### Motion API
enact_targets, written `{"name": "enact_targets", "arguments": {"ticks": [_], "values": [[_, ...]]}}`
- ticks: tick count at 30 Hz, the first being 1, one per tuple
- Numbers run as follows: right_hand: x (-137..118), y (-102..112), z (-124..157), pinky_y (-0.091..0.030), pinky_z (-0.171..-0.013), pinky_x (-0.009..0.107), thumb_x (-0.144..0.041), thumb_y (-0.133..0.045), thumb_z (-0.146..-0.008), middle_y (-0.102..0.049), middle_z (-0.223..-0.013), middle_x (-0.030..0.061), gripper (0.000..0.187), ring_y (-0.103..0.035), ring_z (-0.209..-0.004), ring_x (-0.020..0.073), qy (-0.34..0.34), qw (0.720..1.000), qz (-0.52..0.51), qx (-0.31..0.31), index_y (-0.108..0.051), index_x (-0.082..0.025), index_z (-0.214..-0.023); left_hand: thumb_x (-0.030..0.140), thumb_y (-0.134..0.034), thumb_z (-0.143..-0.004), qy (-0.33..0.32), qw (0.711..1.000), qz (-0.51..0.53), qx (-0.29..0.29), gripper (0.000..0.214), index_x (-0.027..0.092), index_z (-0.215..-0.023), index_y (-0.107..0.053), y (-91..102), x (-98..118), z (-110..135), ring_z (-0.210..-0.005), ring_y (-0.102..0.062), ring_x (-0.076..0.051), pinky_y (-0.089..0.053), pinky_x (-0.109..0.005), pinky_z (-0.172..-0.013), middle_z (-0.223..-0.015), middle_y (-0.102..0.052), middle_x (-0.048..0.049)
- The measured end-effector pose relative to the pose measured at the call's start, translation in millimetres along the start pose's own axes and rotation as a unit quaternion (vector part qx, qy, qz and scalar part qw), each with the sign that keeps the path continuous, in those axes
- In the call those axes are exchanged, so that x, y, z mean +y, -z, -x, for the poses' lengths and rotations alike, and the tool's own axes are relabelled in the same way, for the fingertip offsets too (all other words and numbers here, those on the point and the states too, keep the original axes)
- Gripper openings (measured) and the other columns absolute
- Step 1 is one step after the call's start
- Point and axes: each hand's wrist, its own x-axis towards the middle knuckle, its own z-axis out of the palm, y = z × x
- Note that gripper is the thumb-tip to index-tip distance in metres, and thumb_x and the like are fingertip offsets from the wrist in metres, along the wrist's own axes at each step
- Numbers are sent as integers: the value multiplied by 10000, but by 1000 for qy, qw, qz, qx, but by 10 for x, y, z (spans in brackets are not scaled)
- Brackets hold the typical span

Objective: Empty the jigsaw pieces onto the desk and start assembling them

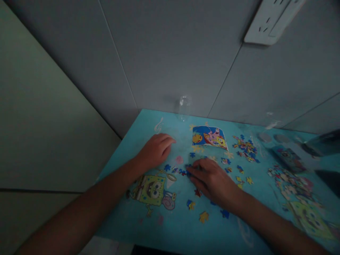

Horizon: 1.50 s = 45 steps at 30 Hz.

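My right hand (208,175) is low over the blue table, its thumb and fingertips closed on a small blue puzzle piece (188,166). That piece is at the right end of a short row of puzzle pieces (175,170), partly covered by my fingers. To the left, my left hand (158,148) rests above the row with fingers loosely bent and apart, holding nothing I can see. Several loose puzzle pieces (204,216) lie around my right hand. Behind it lies a picture card (209,137) with cartoon figures on a blue ground.
A clear cylinder (183,108) stands at the back by the wall. To the right lie a heap of puzzle pieces (247,148), a second heap (289,182) and a flat tin or box (288,158). A dark transparent object (322,143) is at the right edge. The tabletop has printed cartoon figures.
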Motion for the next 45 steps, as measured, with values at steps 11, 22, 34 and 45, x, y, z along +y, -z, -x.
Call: {"name": "enact_targets", "arguments": {"ticks": [11, 22, 34, 45], "values": [[-28, -54, 150, -522, -919, 457, -239, -564, -982, -641, -1115, 97, 251, -616, -1019, 255, -46, 998, -16, 48, -720, -245, -1179, 183, -456, -1001, -25, 999, -27, -38, 247, 166, -1153, -650, -48, 23, -2, -1030, -614, -225, -463, -399, -921, -1065, -680, -87], [-468, -342, -329, -460, -904, 444, -432, -653, -946, -658, -1131, 113, 276, -573, -1039, 281, -87, 995, 35, 46, -727, -196, -1068, 188, -482, -985, -45, 998, 5, -34, 217, 176, -1087, -674, -144, -3, 5, -1000, -619, -220, -481, -390, -913, -1062, -685, -80], [-369, -269, -284, -400, -934, 393, -295, -774, -853, -681, -1116, 54, 147, -570, -1067, 248, -76, 995, -60, 25, -728, -207, -962, 193, -483, -989, -54, 996, 13, -64, 227, 180, -1131, -660, -204, -46, 51, -1027, -604, -230, -467, -403, -930, -1094, -671, -77], [-479, -341, -208, -444, -900, 384, -220, -644, -943, -735, -941, 68, 87, -642, -961, 231, -40, 997, -34, 48, -709, -169, -968, 226, -468, -999, -70, 995, 18, -64, 226, 204, -1102, -668, -262, -118, 69, -1000, -604, -218, -467, -384, -912, -1065, -675, -66]]}}
